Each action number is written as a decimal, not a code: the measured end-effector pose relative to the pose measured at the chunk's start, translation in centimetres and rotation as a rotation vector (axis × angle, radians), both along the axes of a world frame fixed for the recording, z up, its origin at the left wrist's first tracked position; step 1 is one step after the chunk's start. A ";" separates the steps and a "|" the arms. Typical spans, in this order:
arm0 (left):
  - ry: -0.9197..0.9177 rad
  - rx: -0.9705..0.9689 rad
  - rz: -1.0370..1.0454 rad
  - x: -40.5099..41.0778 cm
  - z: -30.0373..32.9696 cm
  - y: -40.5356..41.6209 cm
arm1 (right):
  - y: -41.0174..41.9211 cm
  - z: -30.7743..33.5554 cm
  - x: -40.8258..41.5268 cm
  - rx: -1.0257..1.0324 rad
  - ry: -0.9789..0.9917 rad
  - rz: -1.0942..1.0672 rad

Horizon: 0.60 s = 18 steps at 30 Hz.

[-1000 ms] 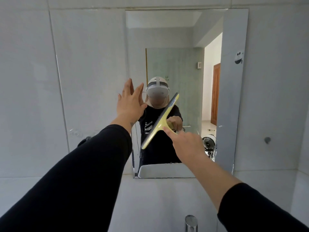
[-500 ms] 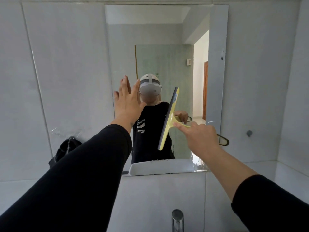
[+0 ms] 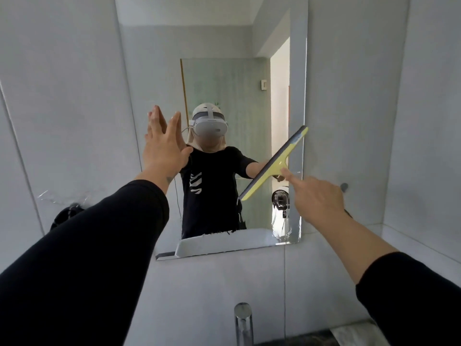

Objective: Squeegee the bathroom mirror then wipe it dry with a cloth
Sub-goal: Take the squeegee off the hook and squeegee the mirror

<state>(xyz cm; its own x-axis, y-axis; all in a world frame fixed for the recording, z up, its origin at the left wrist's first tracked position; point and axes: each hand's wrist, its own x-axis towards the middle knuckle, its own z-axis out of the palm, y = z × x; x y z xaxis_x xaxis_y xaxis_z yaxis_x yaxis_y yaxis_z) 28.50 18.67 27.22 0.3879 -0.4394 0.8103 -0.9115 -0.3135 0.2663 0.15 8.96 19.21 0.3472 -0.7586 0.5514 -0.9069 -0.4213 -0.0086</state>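
Fingers of the left hand (image 3: 163, 148) are held straight and close together, the palm laid flat toward the mirror (image 3: 224, 46) at its left edge, nothing being gripped. The right hand (image 3: 316, 196) is curled round the handle of the squeegee (image 3: 273, 164), with the index finger stretched forward along the yellow neck; most of the handle is hidden behind the hand. The squeegee blade is set against the glass near the mirror's right edge, tilted, its grey upper end reaching that edge and its yellow lower end pointing down and inward. The two hands are kept well apart, the left at about the height of the blade's upper end. Both arms are covered by black sleeves, the right one pushed back to the forearm. Below the mirror's lower edge, a chrome tap (image 3: 243, 320) is seen against the pale tiled wall (image 3: 62, 96). A dark object (image 3: 66, 216) is seen on the wall beside the mirror's lower left corner; what it is cannot be told
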 end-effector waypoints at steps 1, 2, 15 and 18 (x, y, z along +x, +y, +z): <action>0.000 0.000 0.004 0.0 0.0 0.0 | -0.1 -0.5 -0.2 0.047 -0.050 0.002; 0.001 -0.002 0.008 0.0 0.0 0.0 | -0.1 -1.0 -0.3 0.097 -0.103 0.009; -0.008 -0.013 0.010 0.6 -0.3 -0.4 | 1.0 -6.9 2.5 0.616 -0.818 0.162; -0.008 -0.017 0.005 0.7 -0.3 -0.5 | 1.4 -7.3 3.4 0.745 -1.006 0.192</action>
